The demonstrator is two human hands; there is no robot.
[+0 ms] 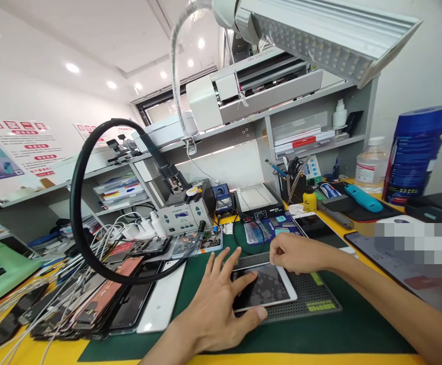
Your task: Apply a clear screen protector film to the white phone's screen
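A white-framed tablet point(268, 286) with a dark, smudged screen lies flat on a grey perforated pad point(320, 291) with yellow-green labels. My left hand point(221, 299) is open, its fingers spread across the tablet's left part; one fingertip rests on the screen and the thumb lies by the near edge. At the tablet's far right corner, my right hand point(297, 252) is closed, fingers curled in. Whatever it may hold is hidden behind the knuckles.
Beneath the pad spreads a green work mat point(198, 332). To the left are stacked phone parts point(107, 294), loose white cables and a looping black hose point(75, 203) from a control box point(181, 215). Phones point(323, 230) lie at right. A lamp point(320, 40) hangs overhead.
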